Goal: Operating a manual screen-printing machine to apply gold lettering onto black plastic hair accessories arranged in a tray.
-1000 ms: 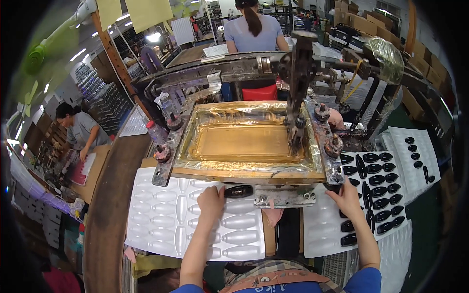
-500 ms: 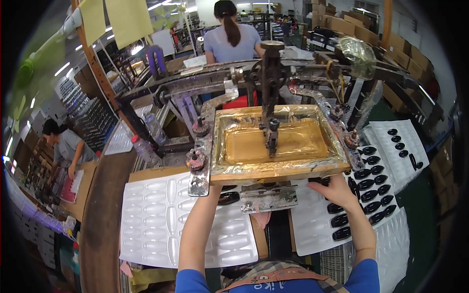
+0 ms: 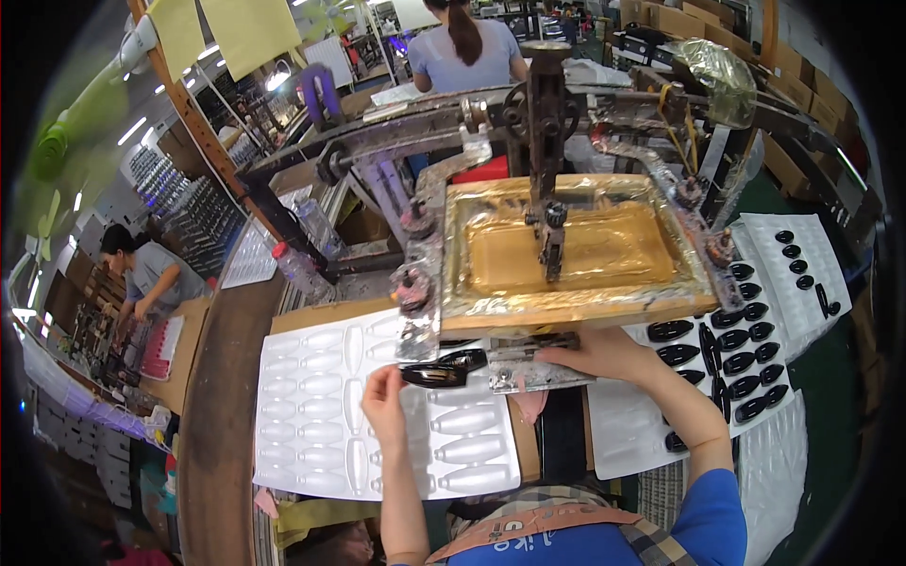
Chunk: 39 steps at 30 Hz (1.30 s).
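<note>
My left hand (image 3: 382,401) is closed in a pinch on the left end of a glossy black bottle-shaped piece (image 3: 434,375), above the white moulded tray (image 3: 316,415). Just behind it, a second black piece (image 3: 468,359) shows, partly covered by the held one. My right hand (image 3: 604,354) reaches under the front edge of the wooden screen frame (image 3: 576,316). Its thumb lies along the paint-stained metal fixture (image 3: 538,375). The other fingers are hidden, so what they hold, if anything, cannot be seen.
A dark metal press arm (image 3: 547,141) stands over the frame. To the right, another white tray (image 3: 623,443) carries several black pieces. A plastic bottle with a red cap (image 3: 300,272) stands left of the press. Co-workers sit ahead and at far left.
My left hand has come out from under the frame, now pinching a black piece over the left tray. My right hand has moved left to the metal fixture. The view has shifted slightly.
</note>
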Tool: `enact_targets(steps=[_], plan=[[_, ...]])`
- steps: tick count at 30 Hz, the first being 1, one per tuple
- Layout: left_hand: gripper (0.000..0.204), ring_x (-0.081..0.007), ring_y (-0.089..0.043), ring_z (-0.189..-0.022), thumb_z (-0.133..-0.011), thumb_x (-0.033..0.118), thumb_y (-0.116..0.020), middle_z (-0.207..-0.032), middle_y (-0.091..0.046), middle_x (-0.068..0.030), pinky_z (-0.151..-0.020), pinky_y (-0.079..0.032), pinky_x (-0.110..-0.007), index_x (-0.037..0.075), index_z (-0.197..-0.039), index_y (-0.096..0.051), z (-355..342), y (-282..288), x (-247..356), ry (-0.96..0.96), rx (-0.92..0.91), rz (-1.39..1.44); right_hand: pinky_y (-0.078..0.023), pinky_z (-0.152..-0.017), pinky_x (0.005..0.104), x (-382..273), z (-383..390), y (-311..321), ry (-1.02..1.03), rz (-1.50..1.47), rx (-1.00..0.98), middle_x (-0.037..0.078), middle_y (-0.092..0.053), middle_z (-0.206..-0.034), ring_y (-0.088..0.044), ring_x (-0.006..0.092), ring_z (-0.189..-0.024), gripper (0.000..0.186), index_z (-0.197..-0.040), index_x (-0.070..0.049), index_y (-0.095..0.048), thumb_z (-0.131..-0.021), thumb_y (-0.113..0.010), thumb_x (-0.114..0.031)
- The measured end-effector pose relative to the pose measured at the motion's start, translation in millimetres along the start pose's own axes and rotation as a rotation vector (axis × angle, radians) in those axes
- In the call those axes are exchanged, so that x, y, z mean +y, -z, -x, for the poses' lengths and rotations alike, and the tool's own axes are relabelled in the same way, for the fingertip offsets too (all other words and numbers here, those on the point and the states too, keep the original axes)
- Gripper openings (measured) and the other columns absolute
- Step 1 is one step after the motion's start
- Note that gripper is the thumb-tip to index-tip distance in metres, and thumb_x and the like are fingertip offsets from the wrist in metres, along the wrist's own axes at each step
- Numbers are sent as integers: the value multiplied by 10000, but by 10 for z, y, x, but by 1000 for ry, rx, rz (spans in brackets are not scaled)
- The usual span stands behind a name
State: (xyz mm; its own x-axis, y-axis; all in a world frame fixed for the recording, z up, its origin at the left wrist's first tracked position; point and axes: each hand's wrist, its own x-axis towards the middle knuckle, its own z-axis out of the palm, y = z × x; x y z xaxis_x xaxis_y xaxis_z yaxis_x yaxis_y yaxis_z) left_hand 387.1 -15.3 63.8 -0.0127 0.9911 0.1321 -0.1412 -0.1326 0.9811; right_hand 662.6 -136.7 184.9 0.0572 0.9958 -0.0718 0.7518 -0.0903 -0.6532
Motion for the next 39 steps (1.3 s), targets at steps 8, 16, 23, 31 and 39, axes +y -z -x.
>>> enact_targets(steps=[8,16,23,31,39], plan=[[112,-92,-525,-674,-815,75,-561,-770,-586,-40,-633,-438,-224,-21,-865,-588,347,-172,-413,115,64,2,-382,-862,390,1016,243,-2,-69,35,660,183,-553,-1023,-487,328,-1014,256,-1019,-24,-538,-788,-491,-125],[97,-211,-507,-861,-771,75,-582,-898,-548,-111,-674,-430,-272,9,-841,-597,430,-5,-419,-285,14,-688,-355,-889,436,1294,51,-413,-125,582,379,193,-489,-1119,-436,355,-1065,475,-1107,-36,-486,-673,-641,-152],[128,-274,-486,-914,-761,41,-558,-902,-553,-134,-805,-377,-346,11,-881,-594,259,-399,417,-553,-47,-584,-390,-852,404,1815,75,-215,144,560,585,157,-543,-1006,-492,335,-987,481,-1068,-49,-506,-638,-689,-164],[216,-267,-550,-836,-817,148,-491,-908,-587,-128,-748,-434,-345,10,-970,-553,-355,-929,530,-632,-445,-526,-390,-611,199,733,581,264,97,-207,511,54,-426,-1135,-467,105,-792,551,-1096,-52,-466,-611,-718,-130],[195,-211,-547,-792,-817,142,-494,-857,-580,-92,-704,-440,-318,17,-956,-549,-316,-1284,666,-264,-436,-33,-380,-877,323,342,252,147,147,-319,538,97,-559,-1048,-518,190,-980,472,-1101,2,-489,-711,-684,-178]])
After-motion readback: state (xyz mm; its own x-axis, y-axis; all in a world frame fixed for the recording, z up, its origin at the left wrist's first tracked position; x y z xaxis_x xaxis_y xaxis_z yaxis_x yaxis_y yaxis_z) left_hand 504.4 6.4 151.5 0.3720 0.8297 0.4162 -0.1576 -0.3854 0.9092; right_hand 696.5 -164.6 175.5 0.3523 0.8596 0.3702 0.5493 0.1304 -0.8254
